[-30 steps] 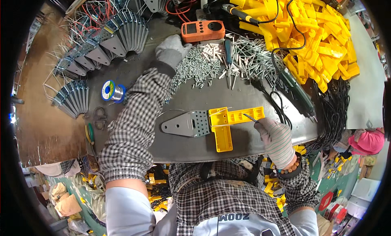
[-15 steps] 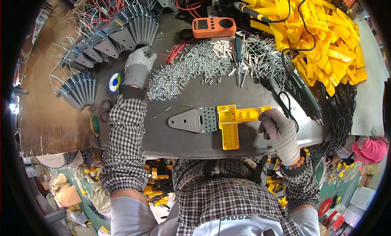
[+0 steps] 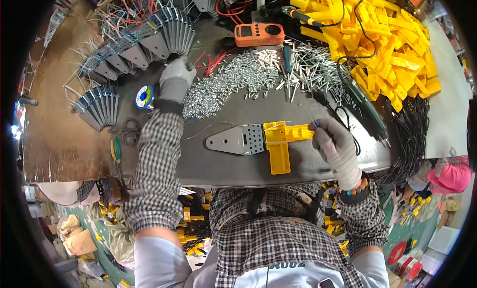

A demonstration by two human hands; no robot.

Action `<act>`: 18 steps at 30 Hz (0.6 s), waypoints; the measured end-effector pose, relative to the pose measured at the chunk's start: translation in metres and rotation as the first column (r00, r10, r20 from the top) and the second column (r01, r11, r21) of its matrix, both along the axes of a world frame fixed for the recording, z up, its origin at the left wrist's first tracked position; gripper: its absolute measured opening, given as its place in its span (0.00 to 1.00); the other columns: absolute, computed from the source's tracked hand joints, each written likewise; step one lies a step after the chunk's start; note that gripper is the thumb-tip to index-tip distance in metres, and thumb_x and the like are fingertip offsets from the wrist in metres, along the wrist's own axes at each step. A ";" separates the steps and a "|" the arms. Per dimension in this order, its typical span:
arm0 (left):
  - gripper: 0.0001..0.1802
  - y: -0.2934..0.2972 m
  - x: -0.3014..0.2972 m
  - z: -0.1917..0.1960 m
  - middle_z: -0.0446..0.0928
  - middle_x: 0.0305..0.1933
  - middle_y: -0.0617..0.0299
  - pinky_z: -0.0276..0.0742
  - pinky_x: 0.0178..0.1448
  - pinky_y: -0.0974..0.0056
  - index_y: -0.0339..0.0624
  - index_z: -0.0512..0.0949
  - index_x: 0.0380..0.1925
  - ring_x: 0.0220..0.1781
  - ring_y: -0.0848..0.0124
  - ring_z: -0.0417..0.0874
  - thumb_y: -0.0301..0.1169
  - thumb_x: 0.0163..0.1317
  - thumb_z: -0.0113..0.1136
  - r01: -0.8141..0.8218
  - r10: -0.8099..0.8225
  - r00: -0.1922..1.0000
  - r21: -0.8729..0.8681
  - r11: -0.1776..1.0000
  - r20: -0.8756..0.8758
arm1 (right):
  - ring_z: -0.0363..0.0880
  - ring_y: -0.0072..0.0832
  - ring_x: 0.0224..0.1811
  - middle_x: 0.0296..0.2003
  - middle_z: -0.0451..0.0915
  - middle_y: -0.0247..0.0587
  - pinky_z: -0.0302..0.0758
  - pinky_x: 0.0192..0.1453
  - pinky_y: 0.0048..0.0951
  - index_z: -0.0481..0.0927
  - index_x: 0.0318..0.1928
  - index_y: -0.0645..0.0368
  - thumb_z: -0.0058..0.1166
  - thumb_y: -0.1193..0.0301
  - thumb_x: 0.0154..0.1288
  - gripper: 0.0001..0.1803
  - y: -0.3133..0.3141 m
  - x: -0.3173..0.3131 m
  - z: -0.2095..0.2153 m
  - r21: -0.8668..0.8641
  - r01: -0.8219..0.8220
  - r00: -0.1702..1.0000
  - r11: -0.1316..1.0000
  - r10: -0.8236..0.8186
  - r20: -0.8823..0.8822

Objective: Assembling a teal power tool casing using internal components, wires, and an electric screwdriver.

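Observation:
My left hand (image 3: 177, 79), in a grey glove, is at the far side of the bench beside red wires (image 3: 214, 63). Its fingers look curled, and anything inside them is hidden. My right hand (image 3: 334, 141), in a striped glove with dark fingertips, is at the end of a yellow plastic handle half (image 3: 278, 156). Its fingers pinch something thin, too blurred to name. The handle half lies open side up, joined to a grey perforated metal plate (image 3: 233, 140) with a tapered tip. Thin pale wires cross the handle. A loose thin wire (image 3: 203, 128) lies nearby.
Piles of nuts (image 3: 201, 102) and screws (image 3: 248, 72) lie beyond, with a screwdriver (image 3: 287, 64) and an orange multimeter (image 3: 258, 35). Yellow handle halves (image 3: 392, 44) heap far right, near black cables (image 3: 412, 134). Metal plates (image 3: 134, 54), a solder spool (image 3: 144, 97) and scissors (image 3: 116, 151) are left.
My right hand has shifted left over the handle's end, and the thin thing in its fingers points more upward. My left hand stays about where it was. The view has shifted slightly.

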State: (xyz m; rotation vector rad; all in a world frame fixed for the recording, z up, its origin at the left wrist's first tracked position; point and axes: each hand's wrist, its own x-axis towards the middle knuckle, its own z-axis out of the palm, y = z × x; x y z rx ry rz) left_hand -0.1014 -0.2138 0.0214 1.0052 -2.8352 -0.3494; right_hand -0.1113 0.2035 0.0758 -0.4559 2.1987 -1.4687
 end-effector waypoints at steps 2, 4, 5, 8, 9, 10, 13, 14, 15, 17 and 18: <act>0.15 0.032 0.017 -0.003 0.78 0.32 0.67 0.73 0.37 0.67 0.39 0.79 0.37 0.31 0.77 0.77 0.41 0.60 0.61 0.170 0.016 0.949 0.553 0.816 -0.315 | 0.74 0.15 0.30 0.29 0.79 0.33 0.71 0.36 0.20 0.80 0.44 0.63 0.52 0.72 0.68 0.09 -0.009 -0.006 -0.001 -0.058 0.024 0.998 0.998 -0.028 -0.057; 0.13 0.112 0.041 0.037 0.76 0.31 0.68 0.71 0.38 0.69 0.40 0.77 0.39 0.31 0.76 0.76 0.38 0.62 0.59 0.441 -0.068 0.885 0.780 0.444 -0.462 | 0.76 0.18 0.38 0.33 0.80 0.36 0.73 0.45 0.21 0.80 0.46 0.64 0.55 0.71 0.64 0.12 -0.019 -0.012 0.009 -0.124 0.022 0.997 0.992 -0.030 -0.066; 0.13 0.141 0.050 0.046 0.76 0.32 0.69 0.71 0.40 0.71 0.39 0.78 0.40 0.35 0.77 0.76 0.37 0.63 0.57 0.420 -0.044 0.903 0.859 0.294 -0.427 | 0.76 0.17 0.37 0.33 0.80 0.34 0.73 0.44 0.21 0.81 0.45 0.65 0.55 0.70 0.64 0.12 -0.023 -0.016 0.014 -0.162 -0.035 0.998 0.986 0.027 -0.048; 0.15 0.187 0.066 0.051 0.77 0.37 0.67 0.75 0.45 0.72 0.39 0.77 0.44 0.37 0.79 0.78 0.39 0.66 0.61 0.431 -0.099 0.901 0.895 0.113 -0.421 | 0.75 0.16 0.37 0.33 0.81 0.32 0.73 0.44 0.20 0.81 0.44 0.66 0.56 0.70 0.65 0.12 -0.032 -0.014 0.015 -0.246 -0.090 0.996 0.965 0.085 -0.029; 0.15 0.196 0.067 0.056 0.77 0.38 0.67 0.76 0.46 0.72 0.38 0.77 0.45 0.36 0.79 0.79 0.38 0.67 0.61 0.409 -0.086 0.912 0.907 0.100 -0.402 | 0.75 0.15 0.36 0.33 0.81 0.31 0.73 0.43 0.20 0.81 0.43 0.66 0.58 0.70 0.65 0.12 -0.035 -0.012 0.016 -0.275 -0.109 0.992 0.955 0.120 0.024; 0.15 0.200 0.067 0.060 0.77 0.38 0.67 0.76 0.46 0.72 0.38 0.77 0.45 0.36 0.79 0.79 0.38 0.67 0.61 0.406 -0.091 0.913 0.909 0.091 -0.399 | 0.75 0.14 0.36 0.33 0.81 0.31 0.73 0.41 0.19 0.81 0.43 0.66 0.59 0.70 0.65 0.11 -0.035 -0.010 0.016 -0.306 -0.125 0.985 0.944 0.156 0.076; 0.13 0.215 0.066 0.062 0.77 0.39 0.66 0.78 0.48 0.73 0.38 0.77 0.46 0.38 0.79 0.79 0.35 0.68 0.60 0.392 -0.020 0.919 0.918 -0.056 -0.393 | 0.75 0.12 0.35 0.32 0.82 0.29 0.73 0.39 0.17 0.82 0.43 0.65 0.61 0.72 0.64 0.10 -0.030 -0.005 0.011 -0.389 -0.040 0.991 0.920 0.087 0.104; 0.12 0.224 0.067 0.059 0.77 0.38 0.66 0.78 0.45 0.73 0.38 0.77 0.45 0.37 0.80 0.79 0.34 0.68 0.60 0.403 0.000 0.915 0.915 0.031 -0.403 | 0.75 0.12 0.34 0.32 0.81 0.30 0.73 0.38 0.16 0.82 0.43 0.64 0.61 0.73 0.63 0.10 -0.029 -0.001 0.011 -0.411 0.016 0.988 0.911 0.048 0.145; 0.11 0.229 0.069 0.055 0.77 0.37 0.66 0.78 0.42 0.73 0.38 0.77 0.44 0.37 0.80 0.79 0.33 0.69 0.59 0.410 0.020 0.909 0.904 0.121 -0.415 | 0.75 0.12 0.34 0.32 0.81 0.30 0.73 0.38 0.16 0.82 0.43 0.64 0.61 0.73 0.63 0.10 -0.028 0.002 0.008 -0.410 0.016 0.988 0.912 0.048 0.145; 0.10 0.231 0.070 0.041 0.77 0.36 0.67 0.76 0.42 0.73 0.37 0.78 0.44 0.36 0.81 0.78 0.32 0.68 0.61 0.452 0.049 0.890 0.891 0.039 -0.453 | 0.75 0.12 0.34 0.32 0.82 0.31 0.73 0.38 0.16 0.82 0.43 0.64 0.61 0.73 0.63 0.10 -0.025 0.006 0.001 -0.424 0.031 0.996 0.905 0.007 0.087; 0.10 0.233 0.071 0.038 0.77 0.35 0.68 0.75 0.42 0.73 0.36 0.79 0.43 0.36 0.82 0.77 0.30 0.67 0.62 0.493 0.080 0.869 0.869 -0.043 -0.489 | 0.75 0.12 0.34 0.32 0.82 0.31 0.73 0.38 0.16 0.82 0.43 0.64 0.61 0.73 0.63 0.10 -0.023 0.006 0.001 -0.422 0.031 0.996 0.906 0.006 0.087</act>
